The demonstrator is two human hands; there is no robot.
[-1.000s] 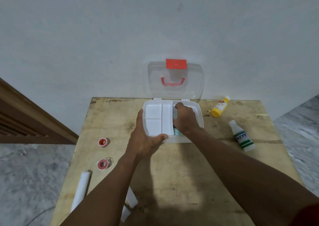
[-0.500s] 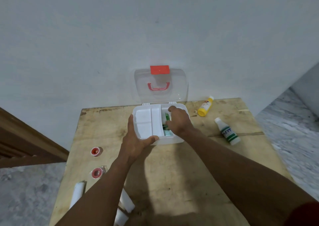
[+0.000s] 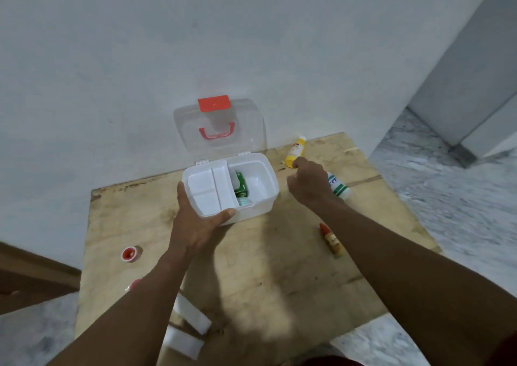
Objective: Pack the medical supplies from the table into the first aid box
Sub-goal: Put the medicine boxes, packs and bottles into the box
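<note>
The white first aid box (image 3: 268, 181) stands open at the back of the wooden table (image 3: 279, 267), its clear lid (image 3: 218, 128) with red latch leaning on the wall. A white divider tray fills its left half; a green packet (image 3: 241, 184) lies in the right half. My left hand (image 3: 195, 223) grips the box's front left corner. My right hand (image 3: 307, 184) hovers empty to the right of the box, fingers loosely curled, over the white bottle with green label (image 3: 340, 185) and just below the yellow bottle (image 3: 296, 149).
A small red-capped brown bottle (image 3: 331, 238) lies right of centre. Two red tape rolls (image 3: 129, 253) sit at the left, one partly hidden by my arm. White gauze rolls (image 3: 187, 329) lie near the front edge. Floor drops off on both sides.
My right hand has come out of the box and moved right toward the bottles, leaving the green packet inside. My left hand has kept its hold on the box. The camera has swung right.
</note>
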